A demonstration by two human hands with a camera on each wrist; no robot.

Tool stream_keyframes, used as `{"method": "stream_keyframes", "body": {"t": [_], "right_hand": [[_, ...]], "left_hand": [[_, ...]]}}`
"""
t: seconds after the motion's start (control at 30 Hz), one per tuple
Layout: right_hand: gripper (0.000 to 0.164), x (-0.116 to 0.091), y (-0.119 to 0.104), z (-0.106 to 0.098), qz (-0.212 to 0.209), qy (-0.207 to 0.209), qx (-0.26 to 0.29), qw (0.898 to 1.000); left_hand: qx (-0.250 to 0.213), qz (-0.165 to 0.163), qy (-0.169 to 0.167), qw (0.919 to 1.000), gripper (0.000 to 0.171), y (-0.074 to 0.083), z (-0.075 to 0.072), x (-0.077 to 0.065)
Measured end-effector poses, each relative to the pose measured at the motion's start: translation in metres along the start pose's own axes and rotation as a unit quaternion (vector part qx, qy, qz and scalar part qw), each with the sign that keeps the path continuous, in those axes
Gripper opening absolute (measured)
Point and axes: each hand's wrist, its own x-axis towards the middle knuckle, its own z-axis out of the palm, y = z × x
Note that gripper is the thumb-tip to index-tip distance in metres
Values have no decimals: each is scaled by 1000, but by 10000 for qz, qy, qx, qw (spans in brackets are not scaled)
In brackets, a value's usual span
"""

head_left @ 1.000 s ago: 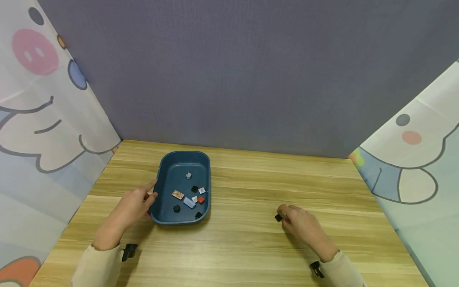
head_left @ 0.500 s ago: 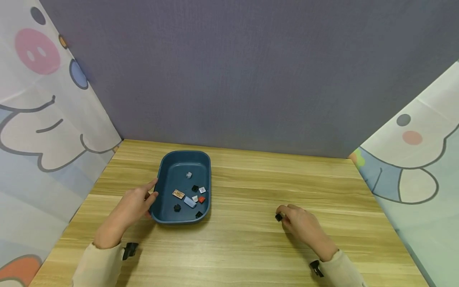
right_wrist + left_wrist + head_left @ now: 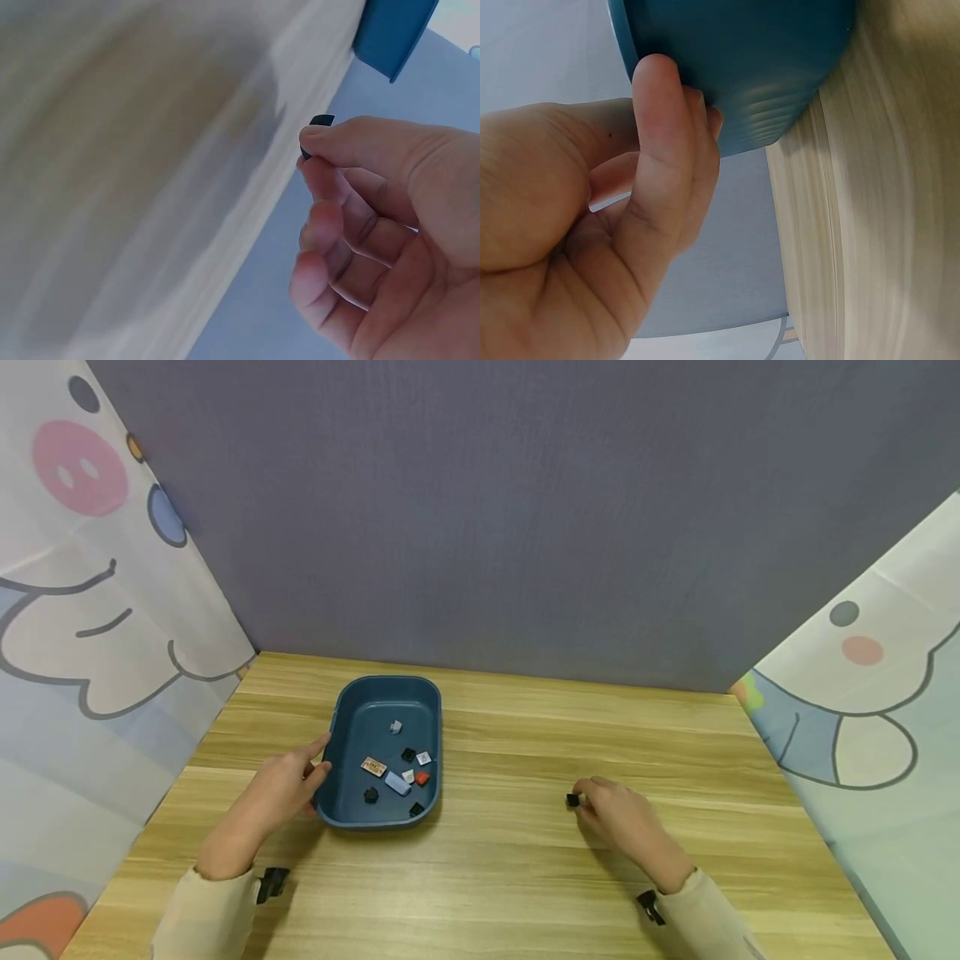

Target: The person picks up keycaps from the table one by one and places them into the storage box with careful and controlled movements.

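Observation:
My right hand (image 3: 617,817) pinches a small black keycap (image 3: 573,800) between thumb and fingertips, right of the table's middle. In the right wrist view the keycap (image 3: 322,120) pokes out past the thumb tip, and the other fingers curl below it. On the left, my left hand (image 3: 277,789) grips the near-left rim of a dark blue tray (image 3: 436,710). The left wrist view has its fingers (image 3: 662,142) against the tray's outer wall (image 3: 765,67). Several keycaps lie in the tray: a light blue long one (image 3: 397,783), a tan printed one (image 3: 373,767), an orange one (image 3: 422,778), plus white and black ones.
The wooden table (image 3: 495,877) stretches between the tray and my right hand. A grey-purple panel (image 3: 487,527) stands along its back edge. Cartoon-printed sheets (image 3: 90,577) flank both sides. Each sleeve has a black clip (image 3: 272,884) at the cuff.
My right hand has moved slightly left and away from me, carrying the black keycap. My left hand and the tray have stayed in place.

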Motion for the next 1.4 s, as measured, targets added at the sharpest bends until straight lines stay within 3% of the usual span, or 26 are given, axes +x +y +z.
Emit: {"method": "stream_keyframes", "body": {"t": [0.43, 0.87, 1.03, 1.4], "right_hand": [[18, 58, -32, -22, -558, 266, -45, 9981], [19, 131, -93, -37, -1027, -32, 86, 9947], [21, 154, -119, -36, -1150, -177, 268, 9928], [23, 186, -167, -19, -1578, -588, 46, 9857]], "left_hand": [[-27, -17, 13, 10000, 52, -1, 1, 1], [-1, -23, 79, 10000, 51, -1, 3, 0], [19, 19, 113, 9999, 50, -1, 3, 0], [39, -25, 89, 9999, 51, 0, 3, 0]]}}
